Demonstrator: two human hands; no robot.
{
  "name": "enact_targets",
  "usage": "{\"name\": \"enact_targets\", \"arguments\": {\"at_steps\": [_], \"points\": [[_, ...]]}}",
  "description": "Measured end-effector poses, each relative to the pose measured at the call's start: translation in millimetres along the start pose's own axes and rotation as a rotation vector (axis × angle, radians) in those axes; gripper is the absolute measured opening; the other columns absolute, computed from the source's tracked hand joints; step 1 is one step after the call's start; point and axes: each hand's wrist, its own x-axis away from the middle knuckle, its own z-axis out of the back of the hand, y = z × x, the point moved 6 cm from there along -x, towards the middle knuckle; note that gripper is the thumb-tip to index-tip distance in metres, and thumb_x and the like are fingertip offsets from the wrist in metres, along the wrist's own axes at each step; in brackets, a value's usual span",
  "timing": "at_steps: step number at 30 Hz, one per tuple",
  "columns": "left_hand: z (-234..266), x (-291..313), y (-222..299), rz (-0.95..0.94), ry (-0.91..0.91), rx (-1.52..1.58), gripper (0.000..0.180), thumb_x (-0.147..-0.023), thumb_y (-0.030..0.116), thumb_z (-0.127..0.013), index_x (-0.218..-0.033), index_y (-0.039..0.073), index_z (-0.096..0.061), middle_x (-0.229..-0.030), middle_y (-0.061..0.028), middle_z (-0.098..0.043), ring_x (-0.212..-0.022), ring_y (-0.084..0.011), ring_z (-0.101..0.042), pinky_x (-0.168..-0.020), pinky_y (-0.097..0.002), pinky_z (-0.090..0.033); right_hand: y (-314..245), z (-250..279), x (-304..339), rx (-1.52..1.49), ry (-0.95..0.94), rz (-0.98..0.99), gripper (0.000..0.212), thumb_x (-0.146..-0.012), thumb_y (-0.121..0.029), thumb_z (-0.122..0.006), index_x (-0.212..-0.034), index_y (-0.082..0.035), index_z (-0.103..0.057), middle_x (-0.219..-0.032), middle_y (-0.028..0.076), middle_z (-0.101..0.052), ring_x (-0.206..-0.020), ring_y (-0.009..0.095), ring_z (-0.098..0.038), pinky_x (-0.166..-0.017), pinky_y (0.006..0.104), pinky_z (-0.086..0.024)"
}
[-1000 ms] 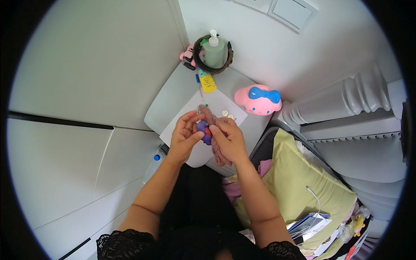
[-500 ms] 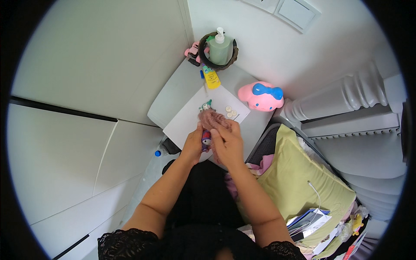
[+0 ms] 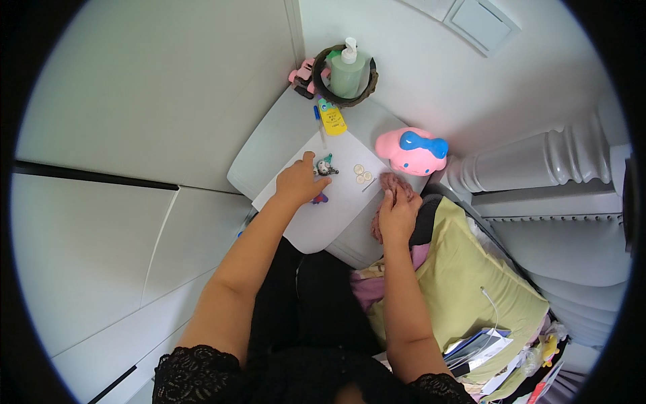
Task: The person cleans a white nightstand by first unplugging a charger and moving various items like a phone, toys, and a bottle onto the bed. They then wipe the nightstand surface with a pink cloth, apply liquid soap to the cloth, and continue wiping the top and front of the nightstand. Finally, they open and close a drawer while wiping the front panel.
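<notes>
On the white sheet of paper (image 3: 323,225), a small purple-and-red figurine (image 3: 321,198) lies partly covered by my left hand (image 3: 295,184). That hand is over the paper with thumb and index finger spread apart. Just beyond its thumb is another small figurine (image 3: 327,165), dark and white with a green top. My right hand (image 3: 398,217) grips a fuzzy dusty-pink cloth (image 3: 395,183) at the right edge of the table; part of the cloth hangs out beside the wrist. Several pale round discs (image 3: 363,174) and a thin dark stick (image 3: 369,184) rest between the hands.
A pink figure with a blue bow (image 3: 412,151) stands at the table's right. Farther back are a yellow packet (image 3: 333,120), a blue-capped pen (image 3: 318,118), a pink toy (image 3: 304,77) and a green pump bottle (image 3: 346,74) inside a dark ring. A yellow-green cushion (image 3: 464,269) lies at right.
The purple-and-red figurine has left my left hand's hold and lies on the paper. My right hand has carried the cloth away to the right. The hands have parted.
</notes>
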Motion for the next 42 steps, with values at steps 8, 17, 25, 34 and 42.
{"name": "enact_targets", "arguments": {"at_steps": [8,17,25,34,42], "points": [[-11,-25,5,0.058,-0.225,-0.206,0.054,-0.083,0.044,-0.063,-0.114,0.005,-0.045,-0.091,-0.0179,-0.067,-0.085,-0.0346,-0.067,-0.071,-0.0444,-0.052,-35,-26,19,-0.081,-0.362,0.118,0.026,-0.086,-0.017,-0.06,-0.111,-0.011,-0.065,-0.119,0.022,-0.049,-0.107,0.038,-0.053,-0.087,0.0436,-0.047],[-9,-10,-39,0.162,-0.078,0.07,0.057,-0.076,0.044,-0.07,-0.108,0.004,-0.045,-0.089,-0.0219,-0.066,-0.085,-0.0394,-0.065,-0.074,-0.0456,-0.051,-117,-70,-115,-0.276,-0.022,-0.02,0.042,-0.089,-0.008,-0.05,-0.129,0.003,-0.048,-0.131,0.033,-0.035,-0.12,0.043,-0.04,-0.1,0.0467,-0.035],[-1,-8,-32,0.179,-0.106,0.069,0.06,-0.074,0.046,-0.071,-0.107,0.003,-0.046,-0.089,-0.0204,-0.067,-0.086,-0.0367,-0.066,-0.074,-0.0436,-0.051,-105,-149,-136,0.298,-0.203,0.004,0.044,-0.077,-0.012,-0.061,-0.121,-0.012,-0.06,-0.141,0.008,-0.036,-0.127,0.038,-0.034,-0.101,0.0468,-0.038],[-2,-4,-39,0.2,0.005,0.1,0.065,-0.076,0.057,-0.067,-0.103,0.003,-0.047,-0.079,-0.0185,-0.066,-0.077,-0.0367,-0.066,-0.067,-0.0438,-0.05,-104,-105,-85,-0.092,-0.486,0.151,0.038,-0.072,-0.015,-0.067,-0.109,-0.007,-0.066,-0.131,0.016,-0.05,-0.119,0.035,-0.045,-0.099,0.0475,-0.037],[11,13,-33,0.13,0.256,0.144,0.062,-0.081,0.056,-0.063,-0.102,0.0,-0.051,-0.076,-0.016,-0.063,-0.073,-0.0348,-0.063,-0.066,-0.0422,-0.049,-110,-108,-185,-0.531,-0.058,-0.214,0.046,-0.071,-0.021,-0.071,-0.105,0.007,-0.056,-0.1,0.025,-0.064,-0.093,0.031,-0.065,-0.083,0.0403,-0.05]]}}
